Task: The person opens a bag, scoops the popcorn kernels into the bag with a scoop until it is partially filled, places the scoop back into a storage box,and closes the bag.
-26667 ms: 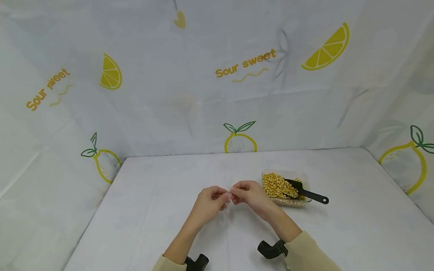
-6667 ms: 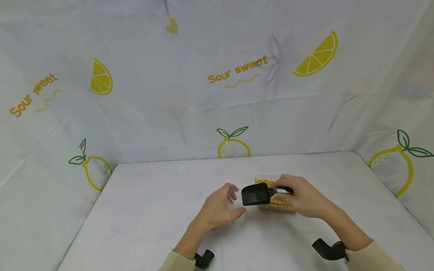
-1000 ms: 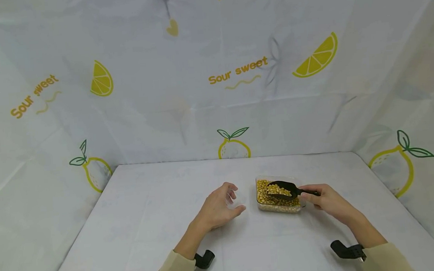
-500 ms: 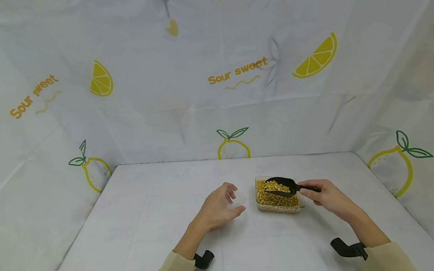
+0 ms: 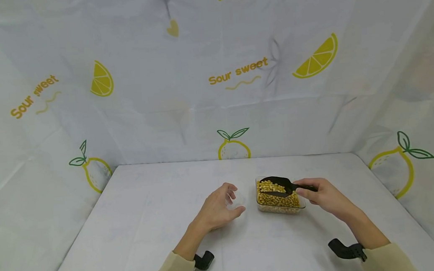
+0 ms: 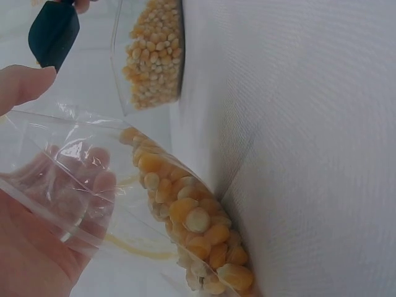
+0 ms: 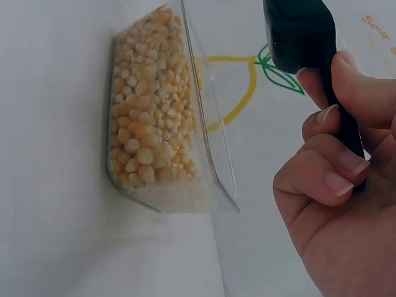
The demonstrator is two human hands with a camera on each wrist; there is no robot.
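My right hand (image 5: 325, 195) grips the handle of a black scoop (image 5: 289, 186), its fingers curled round it in the right wrist view. Yellow corn kernels (image 5: 270, 186) lie in the scoop, which hangs over a clear rectangular container (image 5: 281, 209) of corn. To the left, my left hand (image 5: 216, 209) is curved in a C shape around a clear plastic bag (image 6: 74, 133), thumb apart from the fingers. Kernels (image 6: 198, 223) fill the bag's bottom, which appears to rest on the table. Through the film the left fingers (image 6: 102, 185) show; exactly where they touch it is hard to tell.
A white cloth covers the table (image 5: 150, 207) and a white lemon-print sheet (image 5: 153, 93) hangs behind and at the sides. Black wrist-worn devices (image 5: 204, 260) sit on both forearms. The container stands just right of the bag.
Over the last second the loaded scoop has lifted slightly and shifted left above the container. Earlier both hands worked at something clear, with the scoop lying in the corn. The left hand is recently still.
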